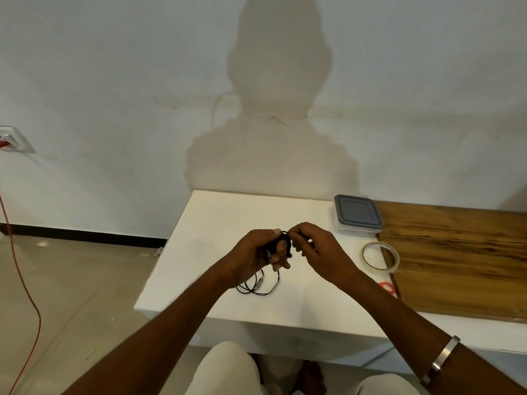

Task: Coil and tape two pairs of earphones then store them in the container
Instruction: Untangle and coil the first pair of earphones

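My left hand [256, 253] holds a coil of black earphone cable [285, 240] wound around its fingers, above the white table [216, 223]. My right hand [316, 246] pinches the cable at the top of the coil. More black cable [256, 287] lies in loose loops on the table just below my left hand; whether it is a second pair I cannot tell. A clear container with a grey lid [358, 215], shut, stands at the back right. A roll of clear tape [380, 256] lies flat to the right of my hands.
A wooden board [462, 258] covers the table's right part. A small red tape piece [388, 287] lies by its near left edge. A red cord [25, 280] hangs from a wall socket [11, 139] at far left. My knees show under the table's front edge.
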